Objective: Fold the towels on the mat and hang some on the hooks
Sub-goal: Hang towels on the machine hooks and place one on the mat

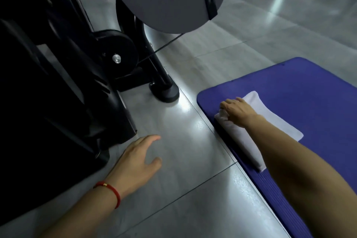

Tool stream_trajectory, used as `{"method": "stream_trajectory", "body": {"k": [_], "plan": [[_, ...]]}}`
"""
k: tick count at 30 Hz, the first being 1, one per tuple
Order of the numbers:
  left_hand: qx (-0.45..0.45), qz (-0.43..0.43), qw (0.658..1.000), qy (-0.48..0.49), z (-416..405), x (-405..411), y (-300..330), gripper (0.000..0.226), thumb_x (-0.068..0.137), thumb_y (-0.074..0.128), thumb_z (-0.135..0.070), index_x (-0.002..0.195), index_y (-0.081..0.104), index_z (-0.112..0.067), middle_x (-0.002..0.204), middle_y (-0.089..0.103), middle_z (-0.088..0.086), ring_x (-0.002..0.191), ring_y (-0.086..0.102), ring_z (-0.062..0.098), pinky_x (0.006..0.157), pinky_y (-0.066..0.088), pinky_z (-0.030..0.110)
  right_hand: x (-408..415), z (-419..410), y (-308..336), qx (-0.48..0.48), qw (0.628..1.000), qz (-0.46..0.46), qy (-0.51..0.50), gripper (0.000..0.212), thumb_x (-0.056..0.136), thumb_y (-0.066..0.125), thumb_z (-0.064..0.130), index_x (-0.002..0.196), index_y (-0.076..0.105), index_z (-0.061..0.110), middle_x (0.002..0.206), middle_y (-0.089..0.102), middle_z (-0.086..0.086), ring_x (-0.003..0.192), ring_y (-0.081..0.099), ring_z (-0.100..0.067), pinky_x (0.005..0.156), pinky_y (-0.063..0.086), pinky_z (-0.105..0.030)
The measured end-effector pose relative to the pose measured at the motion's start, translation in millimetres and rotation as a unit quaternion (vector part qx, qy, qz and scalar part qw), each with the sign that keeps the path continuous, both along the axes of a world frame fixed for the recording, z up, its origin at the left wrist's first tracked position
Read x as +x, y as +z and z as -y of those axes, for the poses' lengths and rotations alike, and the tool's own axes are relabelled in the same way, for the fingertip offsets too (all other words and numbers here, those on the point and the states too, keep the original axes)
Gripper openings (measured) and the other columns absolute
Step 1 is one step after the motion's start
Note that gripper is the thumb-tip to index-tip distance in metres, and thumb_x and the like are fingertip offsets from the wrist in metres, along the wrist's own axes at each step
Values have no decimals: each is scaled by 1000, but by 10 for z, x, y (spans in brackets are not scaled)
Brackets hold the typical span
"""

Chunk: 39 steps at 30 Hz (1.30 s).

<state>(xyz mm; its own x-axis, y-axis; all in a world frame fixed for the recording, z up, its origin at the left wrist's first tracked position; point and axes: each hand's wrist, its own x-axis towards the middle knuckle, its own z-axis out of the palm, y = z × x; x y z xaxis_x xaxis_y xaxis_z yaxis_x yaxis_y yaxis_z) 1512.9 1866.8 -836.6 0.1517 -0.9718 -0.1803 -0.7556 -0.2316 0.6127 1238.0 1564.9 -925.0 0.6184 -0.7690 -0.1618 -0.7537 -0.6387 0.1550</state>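
Left hand (138,157): fingers loosely spread above grey floor (193,189), holding nothing. Dark gym machine (63,67): cropped, murky. Right hand (238,111): fingers curled over folded white towel (270,121) on blue mat (301,91); fingertips hidden.

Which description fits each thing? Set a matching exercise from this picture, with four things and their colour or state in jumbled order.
Things:
1. towel
2. mat
3. left hand
4. wrist cord

Descriptions:
A. red
B. white, folded, gripped at its far end by the right hand
C. open above the grey floor, holding nothing
D. blue, lying on the floor

Pairs: 1-B, 2-D, 3-C, 4-A
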Motion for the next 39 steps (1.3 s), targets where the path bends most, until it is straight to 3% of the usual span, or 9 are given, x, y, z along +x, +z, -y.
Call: {"method": "stream_trajectory", "body": {"k": [6,9,15,18,24,26,30,34,39], "plan": [[-31,11,999,1,-154,-13,280,53,93,66,-22,141,49,-34,127,41,-23,124,41,-3,95,18,-3,-202,-424,635,56,990,132,5,17,85,58,9,86,50,24,88,50,4,70,54,-19,71,43,-34],[-50,-14,999,0,-213,-129,405,51,91,68,-22,137,53,-38,129,48,-26,119,45,-5,90,22,-7,-45,-853,1206,82,986,117,86,25,86,66,12,86,45,26,92,43,7,70,51,-11,65,43,-29],[-111,-91,990,-10,-417,-267,990,65,80,78,-43,139,54,-37,132,57,-21,124,53,-3,106,45,23,638,-1811,2305,114,961,163,192,32,77,82,21,91,53,21,83,50,13,71,46,-9,58,35,-13],[-181,-39,983,-7,-744,-65,1393,46,83,77,-36,127,62,-33,113,66,-15,105,61,0,89,47,20,1059,-2252,2741,138,940,229,211,38,72,90,32,93,58,25,84,61,9,75,54,-12,60,41,-16],[-222,-30,973,51,-1451,723,2159,3,90,65,-23,89,65,-26,70,65,-14,63,56,2,63,46,24,1796,-3002,3059,281,787,505,217,41,77,90,26,109,62,23,96,71,-4,86,69,-22,77,56,-40],[-233,-60,969,58,-1638,901,2362,5,86,64,-29,89,63,-25,74,68,-13,61,54,5,62,47,31,1968,-3224,3168,197,792,532,226,39,80,87,31,108,60,29,99,68,4,90,68,-17,79,57,-35],[-274,-131,952,35,-1929,1141,2664,9,89,67,-11,88,62,-18,127,67,-20,81,71,6,74,55,27,2219,-3502,3491,57,803,527,272,21,87,79,39,97,62,33,99,59,12,94,61,-11,78,50,-24],[-336,-169,926,27,-2053,1235,2959,25,83,72,-19,98,59,-4,130,66,-10,104,72,25,90,58,42,2379,-3609,3841,196,762,546,287,10,96,71,28,103,68,20,98,70,2,93,69,-16,82,58,-41],[-375,-244,891,74,-2050,1232,3381,15,100,54,-1,114,56,-5,113,67,14,84,66,25,64,59,38,2487,-3617,4269,275,707,579,298,10,103,59,16,108,67,11,100,73,-8,95,69,-20,83,55,-32]]}}
